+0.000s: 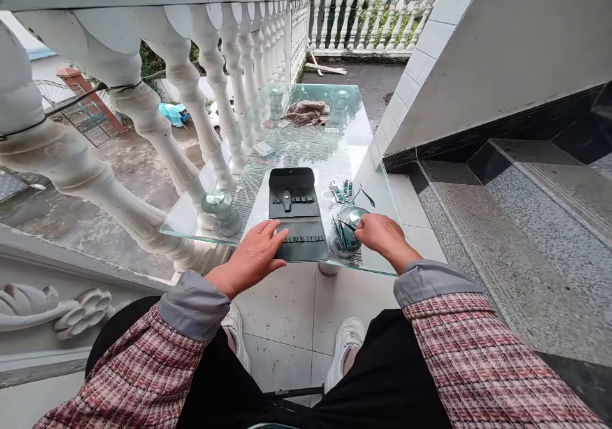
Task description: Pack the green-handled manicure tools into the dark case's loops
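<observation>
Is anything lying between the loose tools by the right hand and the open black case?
Nothing visible does. The right hand is at the green-handled tools, which lie right beside the open black case on the glass table. The left hand rests on the case's lower left edge.

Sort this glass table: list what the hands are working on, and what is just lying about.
In use: black case, under left hand; green tools, at right hand.
Lying about: brown cloth, small box, at the far end.
</observation>
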### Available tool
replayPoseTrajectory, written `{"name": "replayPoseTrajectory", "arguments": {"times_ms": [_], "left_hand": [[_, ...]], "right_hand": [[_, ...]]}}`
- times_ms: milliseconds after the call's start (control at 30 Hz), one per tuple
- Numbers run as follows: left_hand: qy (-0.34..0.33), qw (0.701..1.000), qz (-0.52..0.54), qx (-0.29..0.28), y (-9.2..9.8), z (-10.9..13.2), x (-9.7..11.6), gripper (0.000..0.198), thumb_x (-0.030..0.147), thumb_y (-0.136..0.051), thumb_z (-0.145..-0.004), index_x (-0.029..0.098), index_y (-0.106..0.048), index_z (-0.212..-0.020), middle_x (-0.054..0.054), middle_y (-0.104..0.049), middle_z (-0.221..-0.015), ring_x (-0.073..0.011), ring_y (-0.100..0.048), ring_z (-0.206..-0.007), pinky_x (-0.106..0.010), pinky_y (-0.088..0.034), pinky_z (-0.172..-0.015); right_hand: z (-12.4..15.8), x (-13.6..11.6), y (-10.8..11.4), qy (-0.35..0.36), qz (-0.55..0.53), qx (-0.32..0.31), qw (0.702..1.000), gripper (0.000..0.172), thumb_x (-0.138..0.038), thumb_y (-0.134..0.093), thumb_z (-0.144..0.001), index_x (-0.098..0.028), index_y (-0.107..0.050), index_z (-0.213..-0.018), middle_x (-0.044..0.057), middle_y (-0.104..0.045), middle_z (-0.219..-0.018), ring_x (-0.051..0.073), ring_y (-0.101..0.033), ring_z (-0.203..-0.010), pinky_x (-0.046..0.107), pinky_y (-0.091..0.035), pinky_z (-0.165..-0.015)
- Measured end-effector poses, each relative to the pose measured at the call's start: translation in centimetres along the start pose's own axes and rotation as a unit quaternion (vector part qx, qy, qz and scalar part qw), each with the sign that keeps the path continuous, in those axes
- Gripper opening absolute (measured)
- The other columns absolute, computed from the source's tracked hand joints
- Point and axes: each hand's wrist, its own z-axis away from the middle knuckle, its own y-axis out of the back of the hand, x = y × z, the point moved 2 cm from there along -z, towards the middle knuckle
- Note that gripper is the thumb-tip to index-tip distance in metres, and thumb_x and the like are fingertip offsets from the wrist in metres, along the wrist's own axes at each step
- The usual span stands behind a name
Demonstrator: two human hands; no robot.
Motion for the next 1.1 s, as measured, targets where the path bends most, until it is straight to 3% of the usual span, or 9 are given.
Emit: {"name": "replayPoseTrajectory", "arguments": {"times_ms": [200, 367, 567, 667, 800, 967, 1100], "left_hand": [[-0.007, 1.0, 0.015, 0.008, 0.1, 0.0, 0.0, 0.059, 0.028, -0.078, -0.07, 0.017, -0.048, -0.12, -0.016, -0.05, -0.128, -0.0307, -0.048, -0.12, -0.047, -0.046, -0.098], [-0.014, 0.998, 0.049, 0.027, -0.1, 0.0, 0.6, 0.049, 0.024, -0.073, -0.076, 0.013, -0.051, -0.118, -0.016, -0.052, -0.125, -0.0284, -0.048, -0.118, -0.042, -0.045, -0.098], [0.007, 0.99, 0.14, 0.011, -0.6, -0.6, 2.3, 0.025, 0.037, -0.06, -0.087, 0.016, -0.06, -0.1, -0.005, -0.064, -0.093, -0.0188, -0.058, -0.089, -0.031, -0.048, -0.08], [0.05, 0.983, 0.178, -0.003, -0.5, -1.0, 2.4, 0.021, 0.038, -0.056, -0.089, 0.019, -0.063, -0.087, 0.0, -0.064, -0.08, -0.0153, -0.058, -0.078, -0.026, -0.044, -0.071], [0.119, 0.97, 0.212, 0.008, 0.0, -1.1, 1.9, 0.019, 0.031, -0.053, -0.09, 0.02, -0.063, -0.078, 0.002, -0.061, -0.071, -0.0118, -0.054, -0.068, -0.022, -0.038, -0.062], [0.184, 0.963, 0.194, 0.011, 0.5, -0.7, 1.4, 0.02, 0.028, -0.057, -0.085, 0.018, -0.058, -0.067, 0.003, -0.058, -0.066, -0.0119, -0.051, -0.066, -0.022, -0.032, -0.058], [0.178, 0.962, 0.207, 0.023, 0.8, -0.4, 1.2, 0.024, 0.027, -0.053, -0.087, 0.018, -0.053, -0.064, 0.004, -0.054, -0.065, -0.0113, -0.048, -0.066, -0.022, -0.031, -0.059]], "right_hand": [[-0.2, 1.0, 0.7, -0.024, -0.086, 0.032, 0.995, 0.01, -0.016, -0.056, -0.063, -0.018, -0.065, -0.067, 0.012, -0.067, -0.081, 0.027, -0.061, -0.085, 0.032, -0.04, -0.067], [0.3, 0.5, 1.5, -0.025, -0.257, 0.048, 0.965, 0.009, -0.025, -0.055, -0.063, -0.019, -0.061, -0.065, 0.005, -0.062, -0.07, 0.019, -0.056, -0.071, 0.028, -0.04, -0.061], [3.3, -5.6, -0.1, 0.072, -0.492, -0.079, 0.864, 0.023, -0.04, -0.058, -0.06, -0.018, -0.057, -0.065, -0.002, -0.051, -0.055, 0.01, -0.045, -0.049, 0.025, -0.039, -0.047], [4.7, -8.5, -0.9, 0.099, -0.559, -0.147, 0.81, 0.021, -0.037, -0.062, -0.059, -0.018, -0.056, -0.062, -0.004, -0.048, -0.049, 0.008, -0.042, -0.046, 0.023, -0.037, -0.045], [5.2, -10.3, -1.3, 0.095, -0.635, -0.193, 0.742, 0.016, -0.029, -0.064, -0.058, -0.017, -0.055, -0.059, -0.006, -0.048, -0.047, 0.006, -0.039, -0.044, 0.021, -0.032, -0.044], [5.2, -11.0, -1.9, 0.093, -0.647, -0.199, 0.731, 0.018, -0.031, -0.066, -0.059, -0.017, -0.054, -0.059, -0.006, -0.048, -0.047, 0.005, -0.039, -0.043, 0.02, -0.031, -0.044], [5.3, -11.2, -1.8, 0.112, -0.633, -0.189, 0.742, 0.021, -0.034, -0.068, -0.061, -0.017, -0.055, -0.06, -0.006, -0.047, -0.048, 0.006, -0.039, -0.044, 0.021, -0.033, -0.045]]}}
